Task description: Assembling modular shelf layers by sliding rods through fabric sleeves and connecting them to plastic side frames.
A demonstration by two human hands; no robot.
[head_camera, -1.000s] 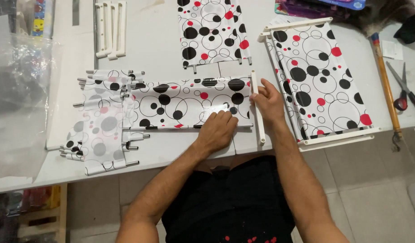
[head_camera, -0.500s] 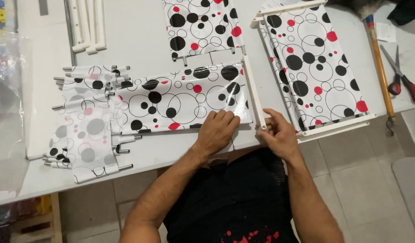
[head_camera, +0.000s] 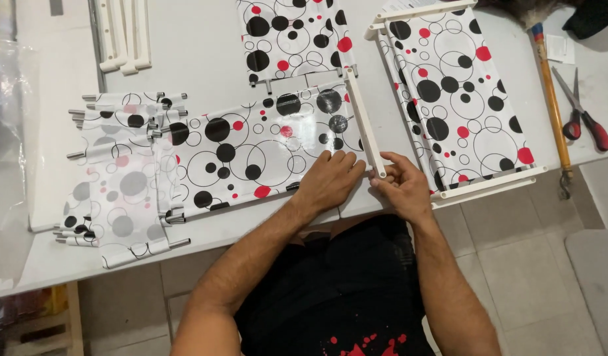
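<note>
Closest in, both hands meet at the near edge of the white bench [head_camera: 205,46]. The left hand [head_camera: 330,181] lies flat, fingers together, pressing down the near right corner of the glossy white fabric panel printed with black and red circles [head_camera: 251,155]. The right hand [head_camera: 403,184] pinches the near end of the slim white plastic bar [head_camera: 363,122], thumb and fingertips closed round it. That bar runs away from the person along the panel's right edge, touching it.

The panel lies flat across the middle of the bench, shiny, with glare over part of its print. Its left end disappears under a bundle of matching folded panels with metal rod ends [head_camera: 116,175]; how many are stacked there is hard to tell.

Right of the bar, a second circle-print panel in a white frame [head_camera: 459,99] overhangs the bench's near edge. Beyond it lie a wooden handle [head_camera: 551,99] and red-handled scissors [head_camera: 584,122]. Farther back, another printed panel [head_camera: 294,36] and white plastic bars [head_camera: 122,36] are cut off by the top edge. Bare bench shows between them.
</note>
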